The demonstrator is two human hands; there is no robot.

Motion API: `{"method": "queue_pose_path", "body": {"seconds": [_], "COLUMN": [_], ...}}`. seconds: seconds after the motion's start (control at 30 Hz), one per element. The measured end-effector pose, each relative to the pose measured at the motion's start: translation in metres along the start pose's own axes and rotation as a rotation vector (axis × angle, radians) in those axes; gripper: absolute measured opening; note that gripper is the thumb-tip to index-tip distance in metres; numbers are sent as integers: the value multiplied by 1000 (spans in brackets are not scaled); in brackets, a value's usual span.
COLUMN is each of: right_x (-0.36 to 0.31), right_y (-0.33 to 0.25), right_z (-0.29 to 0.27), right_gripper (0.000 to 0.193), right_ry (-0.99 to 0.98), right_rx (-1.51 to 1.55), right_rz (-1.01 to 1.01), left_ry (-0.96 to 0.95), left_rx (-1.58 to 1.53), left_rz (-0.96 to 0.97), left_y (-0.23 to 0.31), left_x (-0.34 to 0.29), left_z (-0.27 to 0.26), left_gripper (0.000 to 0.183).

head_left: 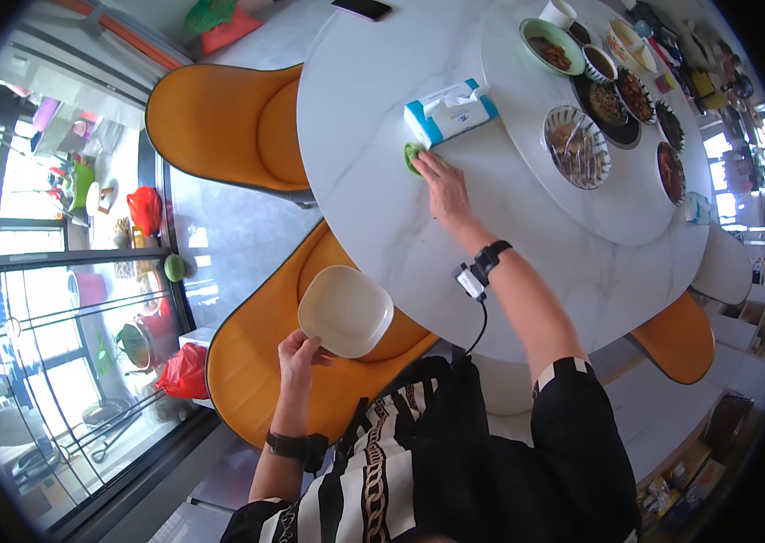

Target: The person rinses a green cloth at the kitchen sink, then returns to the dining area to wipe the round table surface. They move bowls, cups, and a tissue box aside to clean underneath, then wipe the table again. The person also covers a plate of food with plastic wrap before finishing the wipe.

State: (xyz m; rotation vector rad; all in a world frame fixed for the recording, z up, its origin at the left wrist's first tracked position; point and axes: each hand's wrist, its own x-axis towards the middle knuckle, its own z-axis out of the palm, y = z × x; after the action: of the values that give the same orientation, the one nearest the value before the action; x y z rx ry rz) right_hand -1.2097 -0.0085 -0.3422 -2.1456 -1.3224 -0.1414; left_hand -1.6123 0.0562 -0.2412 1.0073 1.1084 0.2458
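Note:
My left hand (299, 360) grips the near left rim of a cream-coloured, rounded square dish (346, 311), thumb on the inside edge. I hold the dish over an orange chair, just off the table's edge, and nothing shows inside it. Stretched out across the white marble-patterned table (382, 199), my right hand (444, 188) presses its fingers on a small green cloth (412, 157). The cloth is bunched, and the fingers partly cover it. Right beside it stands a blue and white tissue box (451, 112) with a tissue poking out.
A raised round turntable (527, 158) carries several bowls and plates of food, among them a film-covered plate (576, 147) and a pale green bowl (551, 47). Orange chairs (228, 122) stand along the table's left side. A phone (362, 9) lies at the far edge. A cable hangs from my right wrist.

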Motion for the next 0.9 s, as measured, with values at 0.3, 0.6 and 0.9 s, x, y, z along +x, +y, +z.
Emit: {"method": "queue_pose_path", "body": {"seconds": [0.3, 0.6, 0.9], "right_x": [-17, -113, -62], "right_y": [9, -18, -10], "right_z": [-6, -68, -51], "right_gripper": [43, 36, 37], "right_ry": [-195, -377, 56], "right_rx": [342, 435, 614], "right_rz": [-253, -204, 222], "left_ry": [20, 18, 16], "left_rx": [12, 45, -26], "left_rz": [56, 135, 79], "left_y": [11, 50, 41], "left_x": [-5, 53, 43], "left_z": [6, 42, 54], "left_gripper": [17, 23, 25]}}
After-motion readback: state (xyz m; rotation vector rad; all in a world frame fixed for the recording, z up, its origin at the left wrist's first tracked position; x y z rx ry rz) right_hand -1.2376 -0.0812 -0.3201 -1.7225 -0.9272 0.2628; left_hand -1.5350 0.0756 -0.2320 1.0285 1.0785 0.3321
